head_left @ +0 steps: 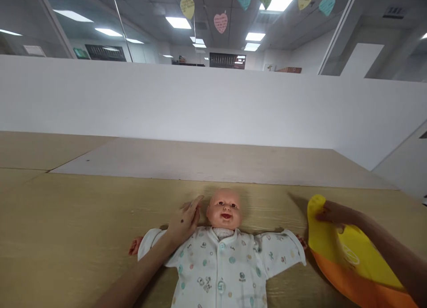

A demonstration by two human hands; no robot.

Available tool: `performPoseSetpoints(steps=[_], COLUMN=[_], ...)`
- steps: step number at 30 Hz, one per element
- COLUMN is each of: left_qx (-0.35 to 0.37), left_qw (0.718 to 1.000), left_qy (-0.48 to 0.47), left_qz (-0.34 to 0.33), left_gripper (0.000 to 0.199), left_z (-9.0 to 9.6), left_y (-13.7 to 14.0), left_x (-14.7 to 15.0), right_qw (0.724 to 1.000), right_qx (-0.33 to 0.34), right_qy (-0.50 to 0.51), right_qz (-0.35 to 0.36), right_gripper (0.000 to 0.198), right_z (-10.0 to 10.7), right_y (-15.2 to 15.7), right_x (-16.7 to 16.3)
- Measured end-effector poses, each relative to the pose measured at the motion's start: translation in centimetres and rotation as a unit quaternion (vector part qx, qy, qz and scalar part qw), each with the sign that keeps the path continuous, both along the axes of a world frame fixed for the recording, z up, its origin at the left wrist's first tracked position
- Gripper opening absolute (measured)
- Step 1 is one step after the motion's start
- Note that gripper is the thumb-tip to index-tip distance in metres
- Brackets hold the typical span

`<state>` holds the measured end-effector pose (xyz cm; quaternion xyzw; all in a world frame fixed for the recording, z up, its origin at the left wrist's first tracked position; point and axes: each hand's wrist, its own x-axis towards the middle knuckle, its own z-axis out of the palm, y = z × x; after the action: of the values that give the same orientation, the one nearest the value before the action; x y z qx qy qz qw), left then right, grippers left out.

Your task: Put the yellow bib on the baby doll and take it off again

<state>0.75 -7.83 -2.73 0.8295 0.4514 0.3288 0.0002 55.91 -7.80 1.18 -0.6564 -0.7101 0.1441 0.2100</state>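
- Free surface (270,212) lay between the doll's head (225,208) and the bib (315,239)
- The left fingers (194,206) blocked the head's other side
- A wall (213,103) stood behind

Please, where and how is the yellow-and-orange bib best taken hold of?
I would grip the bib by its narrow yellow end, where the right hand holds it, coming from the right. That end looks slim enough to pinch; the orange part spreads wider.

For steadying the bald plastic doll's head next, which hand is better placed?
Likely the left hand: its fingers are close beside the doll's head, and it appears to hold nothing. The right hand holds the curved yellow-and-orange bib, farther from the head.
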Motion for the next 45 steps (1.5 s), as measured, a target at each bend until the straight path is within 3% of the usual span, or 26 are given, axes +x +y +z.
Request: performPoseSetpoints(steps=[2,3,5,7,9,11,13,15,19,21,24,29,32,35,39,45], left_qx=[0.006,0.008,0.011,0.014,0.019,0.024,0.023,0.016,0.006,0.01,0.025,-0.042,-0.115,-0.133,-0.107,-0.063], left_qw=[1.0,0.999,0.998,0.998,0.998,0.998,0.998,0.998,0.999,0.999,1.0,0.998,0.992,0.983,0.98,0.982], left_qy=[0.019,0.031,0.054,0.065,0.064,0.059,0.057,0.057,0.046,0.032,0.009,-0.007,0.001,0.041,0.117,0.164], left_qz=[-0.002,-0.004,-0.013,-0.019,-0.019,-0.016,-0.012,-0.008,-0.007,-0.005,0.004,-0.036,-0.054,-0.118,-0.117,-0.071], left_gripper=[0.045,0.047,0.05,0.051,0.051,0.052,0.052,0.05,0.044,0.044,0.046,0.066,0.084,0.097,0.104,0.091], left_z=[-0.1,-0.2,-0.3,-0.4,-0.6,-0.6,-0.6,-0.6,-0.2,0.0,0.2,0.9,2.0,2.6,1.8,0.6], left_y=[0.0,0.0,0.0,0.0,0.0,0.1,0.1,0.1,-0.1,-0.4,-0.9,-2.1,-3.7,-5.4,-6.6,-6.5], left_x=[0.0,-0.1,-0.1,-0.2,-0.3,-0.3,-0.3,-0.4,-0.2,0.0,0.2,-1.6,-4.2,-6.3,-6.6,-4.2], right_qw=[0.995,0.99,0.971,0.933,0.893,0.88,0.896,0.929,0.986,0.984,0.974,0.964,0.954,0.949,0.951,0.956], right_qx=[-0.009,-0.012,0.057,0.145,0.209,0.234,0.243,0.232,0.148,0.13,0.113,0.015,-0.006,-0.03,-0.044,0.05], right_qy=[-0.097,-0.135,-0.202,-0.256,-0.284,-0.282,-0.259,-0.209,-0.078,-0.049,-0.029,-0.051,-0.099,-0.131,-0.136,-0.16], right_qz=[-0.018,-0.039,-0.117,-0.207,-0.28,-0.302,-0.268,-0.2,-0.018,0.106,0.196,0.26,0.282,0.285,0.274,0.242], right_gripper=[0.016,0.027,0.057,0.073,0.073,0.065,0.055,0.046,0.034,0.034,0.039,0.071,0.093,0.11,0.109,0.08], right_z=[-0.7,-0.7,-0.5,0.0,0.6,1.0,1.2,1.1,0.2,-0.5,-1.4,-2.3,-2.7,-3.5,-5.1,-6.6], right_y=[1.7,2.4,3.4,4.0,4.3,4.4,4.2,3.4,-0.1,-2.3,-5.2,-7.7,-8.6,-9.2,-9.2,-8.7], right_x=[-0.1,-0.2,-0.5,-0.7,-0.9,-1.4,-2.7,-5.1,-12.5,-16.0,-19.1,-19.1,-19.1,-19.8,-21.1,-22.3])
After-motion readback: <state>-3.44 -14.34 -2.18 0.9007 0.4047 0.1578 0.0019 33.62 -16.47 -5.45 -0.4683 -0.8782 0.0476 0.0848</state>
